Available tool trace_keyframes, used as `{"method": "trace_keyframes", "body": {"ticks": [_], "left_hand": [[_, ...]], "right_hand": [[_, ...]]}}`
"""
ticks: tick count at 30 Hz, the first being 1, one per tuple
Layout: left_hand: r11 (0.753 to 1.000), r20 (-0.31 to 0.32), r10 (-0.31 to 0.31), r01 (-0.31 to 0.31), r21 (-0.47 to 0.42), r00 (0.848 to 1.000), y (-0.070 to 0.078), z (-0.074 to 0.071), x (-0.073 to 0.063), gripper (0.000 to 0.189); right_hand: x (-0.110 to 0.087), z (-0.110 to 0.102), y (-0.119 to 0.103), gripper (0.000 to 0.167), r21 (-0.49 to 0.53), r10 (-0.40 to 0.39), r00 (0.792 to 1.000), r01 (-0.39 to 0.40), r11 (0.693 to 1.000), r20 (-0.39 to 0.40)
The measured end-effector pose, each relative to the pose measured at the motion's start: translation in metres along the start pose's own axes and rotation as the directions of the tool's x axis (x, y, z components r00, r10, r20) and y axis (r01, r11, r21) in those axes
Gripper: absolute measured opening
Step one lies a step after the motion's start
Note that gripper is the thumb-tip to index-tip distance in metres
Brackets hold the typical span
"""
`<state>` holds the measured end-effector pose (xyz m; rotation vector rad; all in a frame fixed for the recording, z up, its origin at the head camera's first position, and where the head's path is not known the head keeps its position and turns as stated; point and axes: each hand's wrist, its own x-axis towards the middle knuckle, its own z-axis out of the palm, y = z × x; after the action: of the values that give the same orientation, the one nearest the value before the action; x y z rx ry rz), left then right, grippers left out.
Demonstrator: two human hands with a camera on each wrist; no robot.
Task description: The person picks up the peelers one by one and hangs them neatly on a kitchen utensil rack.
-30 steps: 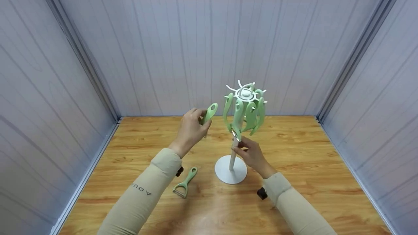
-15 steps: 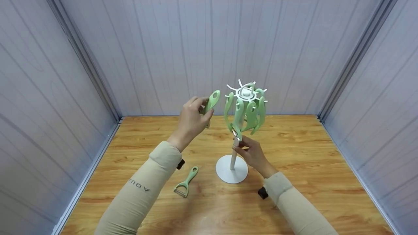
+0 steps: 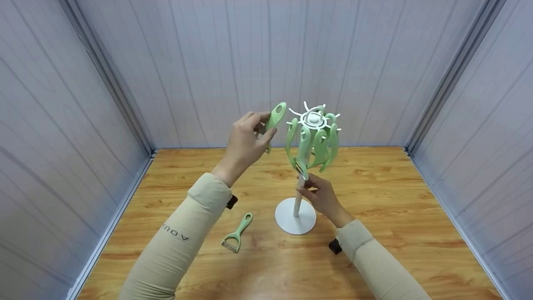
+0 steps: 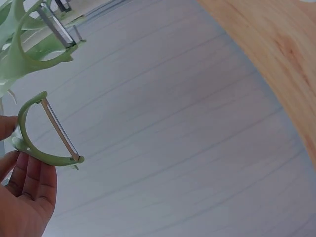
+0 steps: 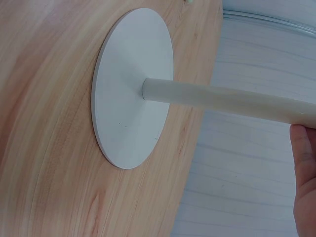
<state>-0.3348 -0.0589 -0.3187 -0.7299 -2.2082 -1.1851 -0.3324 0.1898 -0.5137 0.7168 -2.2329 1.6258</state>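
Observation:
My left hand (image 3: 245, 139) pinches a green peeler (image 3: 275, 116) by its handle, up in the air just left of the rack's top. The peeler's holed handle end points up; in the left wrist view its curved head and blade (image 4: 60, 129) show beyond my fingers. A white rack (image 3: 313, 119) with spokes round its top stands upright, and several green peelers (image 3: 320, 148) hang from some of its spokes. My right hand (image 3: 322, 199) grips the rack's white post (image 5: 222, 101) below the hanging peelers. Some left-hand spokes carry nothing.
Another green peeler (image 3: 238, 233) lies on the wooden table (image 3: 374, 200), left of the rack's round white base (image 3: 287, 225). Pale panel walls (image 3: 200, 62) enclose the table at the back and both sides.
My left hand has risen and moved slightly right with its peeler, closer to the rack's top. The right hand keeps its grip on the post, and the rack stays nearly still.

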Motion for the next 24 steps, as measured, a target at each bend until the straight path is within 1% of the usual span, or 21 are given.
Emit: {"method": "trace_keyframes", "body": {"ticks": [4,7,9,13,17,21,24], "left_hand": [[0.999,-0.017,0.026,-0.027,-0.021,1.000,0.003,0.002,0.003,0.033],[0.998,-0.009,0.033,-0.033,-0.051,0.999,0.004,0.004,0.004,0.033],[0.997,0.007,0.024,-0.023,-0.078,1.000,0.005,0.005,0.005,0.033],[0.992,0.039,-0.012,0.017,-0.128,0.999,0.004,0.008,0.006,0.034],[0.976,0.071,-0.047,0.061,-0.211,0.996,0.002,0.011,0.006,0.034],[0.955,0.103,-0.057,0.084,-0.285,0.993,-0.001,0.014,0.006,0.033],[0.947,0.105,-0.044,0.075,-0.314,0.993,-0.004,0.016,0.006,0.030]], "right_hand": [[0.000,0.000,0.002,0.029,-0.012,-0.013,1.000,0.013,1.000,-0.005],[0.000,0.000,0.003,0.028,-0.016,-0.020,1.000,0.020,1.000,-0.006],[-0.001,0.000,0.003,0.027,-0.018,-0.023,1.000,0.023,1.000,-0.005],[-0.001,-0.001,0.002,0.028,-0.014,-0.009,1.000,0.009,1.000,0.002],[0.000,-0.001,0.002,0.029,-0.021,0.007,1.000,-0.007,1.000,0.014],[0.000,-0.001,0.003,0.030,-0.018,0.008,1.000,-0.007,1.000,0.020],[0.000,-0.001,0.003,0.030,-0.018,-0.001,1.000,0.001,1.000,0.016]]}}
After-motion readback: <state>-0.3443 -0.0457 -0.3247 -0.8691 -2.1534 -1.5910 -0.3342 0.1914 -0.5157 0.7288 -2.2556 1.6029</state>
